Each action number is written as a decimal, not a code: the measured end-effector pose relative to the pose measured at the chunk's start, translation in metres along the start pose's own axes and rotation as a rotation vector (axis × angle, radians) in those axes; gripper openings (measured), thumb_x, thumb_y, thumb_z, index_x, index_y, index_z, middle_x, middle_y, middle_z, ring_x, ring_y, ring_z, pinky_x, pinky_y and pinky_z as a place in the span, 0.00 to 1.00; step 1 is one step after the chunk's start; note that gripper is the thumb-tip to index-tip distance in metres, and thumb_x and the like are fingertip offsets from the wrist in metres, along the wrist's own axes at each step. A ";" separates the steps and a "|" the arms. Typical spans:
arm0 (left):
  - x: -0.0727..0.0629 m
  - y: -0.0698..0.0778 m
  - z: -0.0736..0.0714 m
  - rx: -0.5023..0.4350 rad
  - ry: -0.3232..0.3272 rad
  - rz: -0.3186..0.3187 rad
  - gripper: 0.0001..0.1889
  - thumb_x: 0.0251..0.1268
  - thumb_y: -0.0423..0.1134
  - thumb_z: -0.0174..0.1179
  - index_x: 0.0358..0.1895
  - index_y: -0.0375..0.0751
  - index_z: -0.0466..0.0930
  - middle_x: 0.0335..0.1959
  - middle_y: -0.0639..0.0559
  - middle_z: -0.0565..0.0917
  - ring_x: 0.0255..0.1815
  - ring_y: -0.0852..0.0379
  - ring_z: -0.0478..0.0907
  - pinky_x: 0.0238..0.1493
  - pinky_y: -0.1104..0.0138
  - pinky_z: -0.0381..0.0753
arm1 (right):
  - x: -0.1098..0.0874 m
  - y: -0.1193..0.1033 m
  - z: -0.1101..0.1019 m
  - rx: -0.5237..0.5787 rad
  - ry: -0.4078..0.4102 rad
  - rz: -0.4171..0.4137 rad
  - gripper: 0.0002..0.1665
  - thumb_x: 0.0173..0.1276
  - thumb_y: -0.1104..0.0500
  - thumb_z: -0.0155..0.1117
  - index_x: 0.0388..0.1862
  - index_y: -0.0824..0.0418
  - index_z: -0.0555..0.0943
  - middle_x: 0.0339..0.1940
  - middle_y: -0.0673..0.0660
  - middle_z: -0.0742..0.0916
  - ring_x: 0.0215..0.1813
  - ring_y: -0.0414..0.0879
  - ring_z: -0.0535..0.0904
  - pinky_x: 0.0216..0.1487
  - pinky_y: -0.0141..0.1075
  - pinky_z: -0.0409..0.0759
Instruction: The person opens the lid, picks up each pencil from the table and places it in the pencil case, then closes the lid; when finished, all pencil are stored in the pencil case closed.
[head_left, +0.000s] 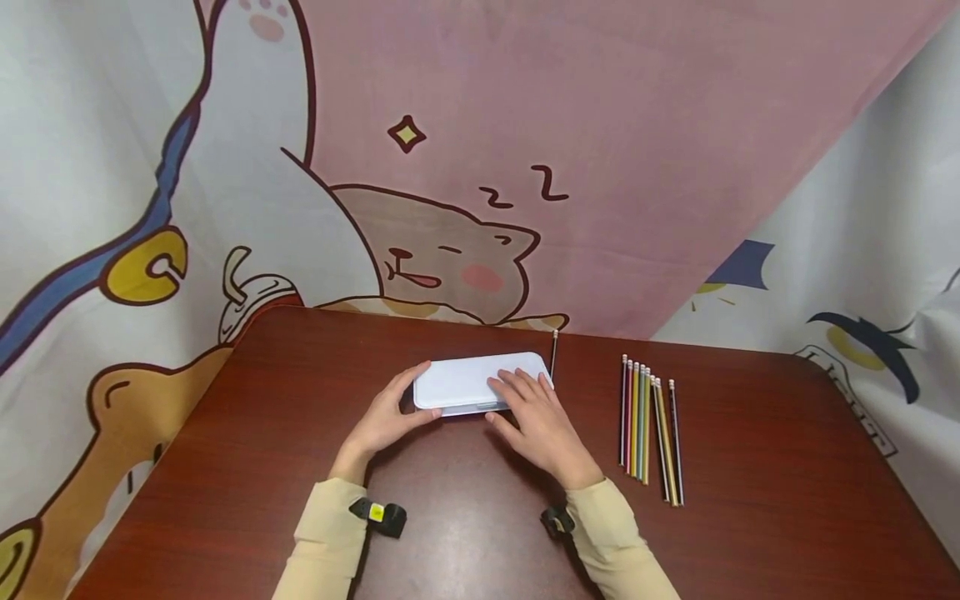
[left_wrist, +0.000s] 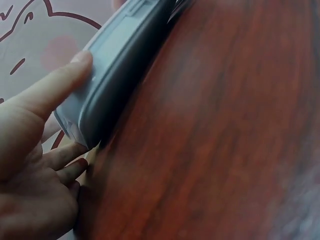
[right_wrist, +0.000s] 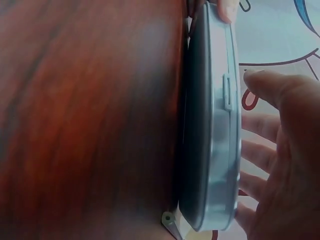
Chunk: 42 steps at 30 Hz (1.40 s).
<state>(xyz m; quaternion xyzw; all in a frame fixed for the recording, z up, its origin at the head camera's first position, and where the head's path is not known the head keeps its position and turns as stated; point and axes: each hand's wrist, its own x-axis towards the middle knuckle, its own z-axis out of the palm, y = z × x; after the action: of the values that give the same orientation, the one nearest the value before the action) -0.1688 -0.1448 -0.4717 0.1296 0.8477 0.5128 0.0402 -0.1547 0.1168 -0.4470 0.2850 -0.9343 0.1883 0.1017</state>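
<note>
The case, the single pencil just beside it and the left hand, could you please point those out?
Case (head_left: 456, 382), head view, on its lid.
Single pencil (head_left: 554, 356), head view, on its shaft.
Left hand (head_left: 383, 422), head view, on its back.

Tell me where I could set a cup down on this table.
The table is bare left of the left hand, and right of the pencil row. It's crowded around the white case, with the right hand on it and a lone pencil beside it.
</note>
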 end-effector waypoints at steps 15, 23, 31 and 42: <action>-0.001 -0.004 0.000 -0.086 0.037 -0.004 0.39 0.54 0.38 0.73 0.70 0.46 0.67 0.67 0.38 0.66 0.68 0.42 0.60 0.68 0.47 0.56 | 0.017 0.006 0.002 0.018 0.159 -0.087 0.23 0.55 0.62 0.71 0.52 0.64 0.84 0.54 0.60 0.84 0.56 0.55 0.79 0.59 0.47 0.74; -0.002 0.000 0.000 -0.099 0.072 -0.033 0.35 0.51 0.39 0.74 0.66 0.48 0.72 0.65 0.39 0.68 0.66 0.43 0.63 0.67 0.47 0.56 | 0.022 0.010 0.000 -0.088 0.227 -0.228 0.19 0.51 0.61 0.68 0.44 0.65 0.85 0.46 0.60 0.87 0.49 0.52 0.83 0.49 0.45 0.81; -0.002 0.001 -0.001 -0.089 0.095 -0.029 0.34 0.52 0.39 0.73 0.65 0.47 0.72 0.60 0.37 0.70 0.60 0.42 0.66 0.64 0.47 0.59 | 0.025 0.007 0.000 -0.114 0.267 -0.332 0.14 0.51 0.63 0.66 0.39 0.65 0.84 0.39 0.58 0.88 0.45 0.51 0.84 0.46 0.43 0.82; -0.002 -0.002 -0.001 -0.105 0.098 -0.032 0.34 0.52 0.37 0.72 0.66 0.43 0.72 0.61 0.39 0.70 0.61 0.43 0.66 0.66 0.49 0.56 | 0.024 0.008 -0.001 -0.054 0.237 -0.298 0.13 0.55 0.63 0.68 0.41 0.63 0.84 0.40 0.56 0.88 0.46 0.48 0.84 0.47 0.41 0.81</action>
<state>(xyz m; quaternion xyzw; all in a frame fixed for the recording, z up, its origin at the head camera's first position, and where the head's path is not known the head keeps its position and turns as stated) -0.1669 -0.1467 -0.4731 0.0886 0.8225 0.5616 0.0133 -0.1786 0.1122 -0.4412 0.3930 -0.8681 0.1781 0.2455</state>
